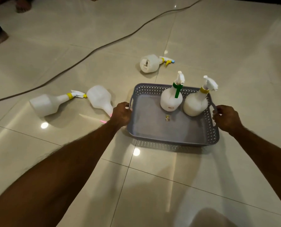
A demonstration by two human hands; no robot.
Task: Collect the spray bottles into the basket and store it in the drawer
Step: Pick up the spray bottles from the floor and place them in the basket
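Two spray bottles, one green-collared (171, 99) and one yellow-collared (196, 103), stand upright at the far end of the grey basket (154, 128) on the tiled floor (71, 153); the left hand (121, 113) and right hand (226, 117) each close their grip around a side handle. Three more bottles lie on the floor: two (46, 104) (100, 99) left of the basket, one (148, 63) beyond it.
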